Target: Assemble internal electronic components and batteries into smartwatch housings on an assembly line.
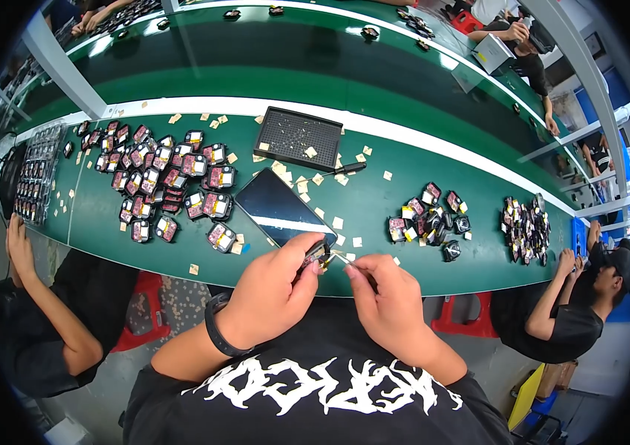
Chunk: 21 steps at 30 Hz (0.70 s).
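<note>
Near the table's front edge, my left hand (264, 285) grips a small black electronic unit (316, 254) between thumb and fingers. My right hand (389, 297) pinches a thin, pale pointed tool (341, 257), perhaps tweezers; its tip is at or close to the unit, and contact is too small to make out. Just beyond my left hand lies a dark glossy tablet-like slab (278, 204), set at an angle. A large cluster of similar black units with reddish boards and white and yellow labels (174, 178) spreads to the left. Another smaller pile (422, 215) sits to the right.
A black tray (299, 139) holds small pale scraps, with a black-handled tool (348, 169) beside it. More scraps dot the green table (374, 267). Another pile of units (525, 230) lies far right, packed trays (37, 174) far left. People sit at both sides; a white rail runs behind.
</note>
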Each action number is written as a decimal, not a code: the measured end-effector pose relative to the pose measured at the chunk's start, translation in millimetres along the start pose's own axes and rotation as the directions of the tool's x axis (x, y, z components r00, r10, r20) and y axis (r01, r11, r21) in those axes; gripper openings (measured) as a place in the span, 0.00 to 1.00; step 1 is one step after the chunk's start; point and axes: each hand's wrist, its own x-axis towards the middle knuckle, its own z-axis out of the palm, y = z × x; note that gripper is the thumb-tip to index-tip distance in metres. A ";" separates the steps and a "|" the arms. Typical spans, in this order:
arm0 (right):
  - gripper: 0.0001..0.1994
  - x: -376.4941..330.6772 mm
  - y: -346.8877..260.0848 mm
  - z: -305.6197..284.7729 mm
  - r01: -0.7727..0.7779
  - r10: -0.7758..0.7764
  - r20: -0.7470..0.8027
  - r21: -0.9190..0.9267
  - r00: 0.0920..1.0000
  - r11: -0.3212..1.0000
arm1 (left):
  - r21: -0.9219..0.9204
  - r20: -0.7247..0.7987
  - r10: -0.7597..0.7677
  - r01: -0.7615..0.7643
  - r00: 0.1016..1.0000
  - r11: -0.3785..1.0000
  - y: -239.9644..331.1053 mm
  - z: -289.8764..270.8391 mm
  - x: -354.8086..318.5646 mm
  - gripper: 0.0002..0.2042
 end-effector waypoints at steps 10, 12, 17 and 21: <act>0.08 -5.2 -7.4 -1.4 0.111 -0.117 -0.059 -0.104 0.991 0.988 | 0.125 -0.059 0.138 -0.130 0.989 0.984 -4.1 6.0 -6.9 0.17; 0.08 -6.5 -6.5 -1.6 0.082 -0.087 -0.060 -0.092 0.994 0.992 | 0.113 -0.067 0.133 -0.124 0.989 0.986 -4.4 7.1 -6.9 0.16; 0.09 -9.7 -4.1 2.0 0.132 -0.136 -0.028 -0.100 0.990 0.986 | 0.160 0.005 0.153 -0.152 0.988 0.975 0.3 8.5 -4.5 0.17; 0.09 -7.3 -1.9 1.7 0.143 -0.144 0.002 -0.111 0.990 0.984 | 0.157 -0.012 0.165 -0.161 0.986 0.974 2.6 15.4 -7.1 0.17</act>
